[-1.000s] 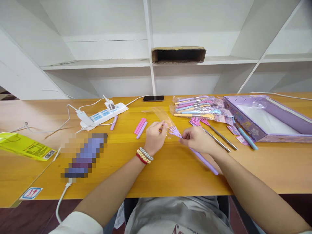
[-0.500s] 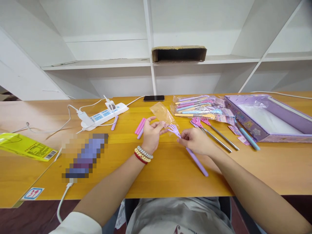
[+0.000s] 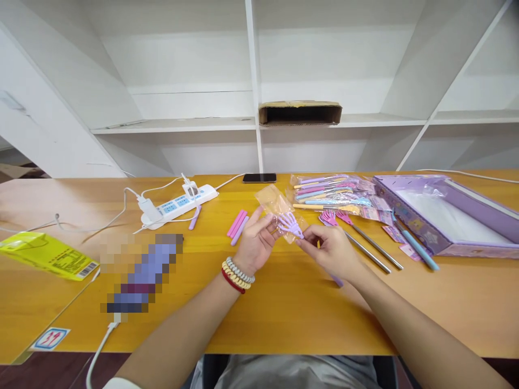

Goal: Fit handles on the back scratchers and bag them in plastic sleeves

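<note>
My left hand (image 3: 256, 243) pinches the mouth of a clear plastic bag (image 3: 271, 199). Inside the bag, or just behind its film, lies the hand-shaped head of a purple back scratcher (image 3: 289, 223). My right hand (image 3: 330, 248) grips that scratcher just below its head and covers most of its handle; the handle's end shows under my palm. Beyond my right hand lie two unwrapped pink back scratchers (image 3: 367, 251) with metal rods. Left of my left hand are pink handle grips (image 3: 235, 222) and a purple one (image 3: 240, 230).
Bagged back scratchers (image 3: 336, 194) are piled at the back right, beside a purple box (image 3: 441, 246) and a blue-handled piece (image 3: 419, 249). On the left are a power strip (image 3: 178, 204), a charging phone (image 3: 148, 275) and a yellow packet (image 3: 48, 256). A dark phone (image 3: 259, 178) lies at the back.
The purple scratcher's head has moved left and up into the bag's area, while my right hand still grips it. The camera view has tilted up slightly.
</note>
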Available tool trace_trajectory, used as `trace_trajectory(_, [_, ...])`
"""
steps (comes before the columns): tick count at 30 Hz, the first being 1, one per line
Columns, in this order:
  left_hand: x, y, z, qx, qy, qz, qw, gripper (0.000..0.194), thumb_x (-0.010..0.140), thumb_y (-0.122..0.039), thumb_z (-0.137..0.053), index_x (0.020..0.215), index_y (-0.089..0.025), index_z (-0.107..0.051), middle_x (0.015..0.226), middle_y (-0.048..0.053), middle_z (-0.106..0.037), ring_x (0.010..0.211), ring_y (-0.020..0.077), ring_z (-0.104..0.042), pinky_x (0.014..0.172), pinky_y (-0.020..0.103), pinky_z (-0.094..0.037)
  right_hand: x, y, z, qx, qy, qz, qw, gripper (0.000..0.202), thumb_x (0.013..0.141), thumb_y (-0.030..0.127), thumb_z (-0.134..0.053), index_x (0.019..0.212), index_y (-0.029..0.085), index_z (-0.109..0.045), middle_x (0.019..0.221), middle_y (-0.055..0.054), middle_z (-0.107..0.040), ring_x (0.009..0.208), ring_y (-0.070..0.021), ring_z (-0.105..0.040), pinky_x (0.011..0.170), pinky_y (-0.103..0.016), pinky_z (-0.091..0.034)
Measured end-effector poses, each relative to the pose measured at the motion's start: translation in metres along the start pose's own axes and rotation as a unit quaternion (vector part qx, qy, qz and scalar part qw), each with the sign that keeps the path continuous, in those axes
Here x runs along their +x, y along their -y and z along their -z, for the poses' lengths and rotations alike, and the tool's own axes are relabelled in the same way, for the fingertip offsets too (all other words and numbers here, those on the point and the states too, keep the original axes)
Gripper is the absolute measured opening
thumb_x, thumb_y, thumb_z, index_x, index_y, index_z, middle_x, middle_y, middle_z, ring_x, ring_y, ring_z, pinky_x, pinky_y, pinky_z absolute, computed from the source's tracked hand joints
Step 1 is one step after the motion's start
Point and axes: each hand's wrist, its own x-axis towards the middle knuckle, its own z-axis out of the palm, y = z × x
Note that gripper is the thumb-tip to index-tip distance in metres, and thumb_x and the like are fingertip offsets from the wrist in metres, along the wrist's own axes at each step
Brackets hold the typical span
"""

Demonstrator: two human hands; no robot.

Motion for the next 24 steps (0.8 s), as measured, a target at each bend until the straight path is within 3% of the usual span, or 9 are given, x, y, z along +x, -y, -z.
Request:
trace_trajectory(4, [-0.0015,0.0014,-0.0005,0.032,0.049,0.026,0.998,0.021,0.078,-0.025,-0.060,0.095,-0.014,-0.062,0.086,0.005,-0.065,0.072,0.0120,-0.060,0.066,0.025,-0.049,0.0001,0.0034,-0.0013,-0.001,-0.014,0.022,1.000,0.019,0.080,0.028,-0.053,0.065,0.016,-0.056,0.055,0.001,-0.053,0.049,-0.0074,-0.041,0.049,-0.020,-0.033])
trace_trajectory(7, [-0.0015,0.0040,-0.0003,0.074,0.046,-0.001,0.996,0.021,0.076,-0.023,-0.062,0.094,-0.013,-0.065,0.082,0.004,-0.064,0.072,0.0109,-0.059,0.065,0.022,-0.048,0.0000,0.0052,-0.0021,-0.003,-0.015,0.032,0.999,0.020,0.080,0.029,-0.054,0.066,0.015,-0.058,0.057,0.000,-0.056,0.049,-0.0073,-0.042,0.050,-0.019,-0.034])
trace_trajectory(10, [-0.0019,0.0043,-0.0014,0.110,0.037,-0.023,0.993,0.023,0.072,-0.023,-0.066,0.093,-0.012,-0.067,0.082,0.005,-0.065,0.074,0.0112,-0.059,0.069,0.023,-0.047,-0.0003,0.0059,-0.0029,-0.011,-0.027,0.042,0.999,0.019,0.080,0.029,-0.055,0.067,0.015,-0.059,0.059,0.000,-0.058,0.049,-0.0071,-0.044,0.050,-0.019,-0.034])
trace_trajectory(19, [-0.0086,0.0055,-0.0037,0.218,0.090,-0.037,0.971,0.018,0.074,-0.024,-0.065,0.089,-0.014,-0.068,0.086,0.006,-0.067,0.082,0.0156,-0.060,0.082,0.031,-0.045,-0.0014,0.0036,-0.0049,-0.004,-0.076,0.056,0.996,0.018,0.079,0.028,-0.057,0.067,0.015,-0.059,0.054,0.002,-0.054,0.046,-0.0056,-0.039,0.047,-0.019,-0.032])
trace_trajectory(24, [-0.0095,0.0032,-0.0058,0.230,0.110,-0.014,0.967,0.022,0.070,-0.022,-0.068,0.090,-0.013,-0.066,0.091,0.008,-0.067,0.085,0.0172,-0.061,0.085,0.033,-0.045,-0.0019,0.0026,-0.0060,0.015,-0.083,0.059,0.995,0.019,0.080,0.029,-0.056,0.067,0.015,-0.059,0.052,0.003,-0.052,0.046,-0.0059,-0.040,0.047,-0.019,-0.032])
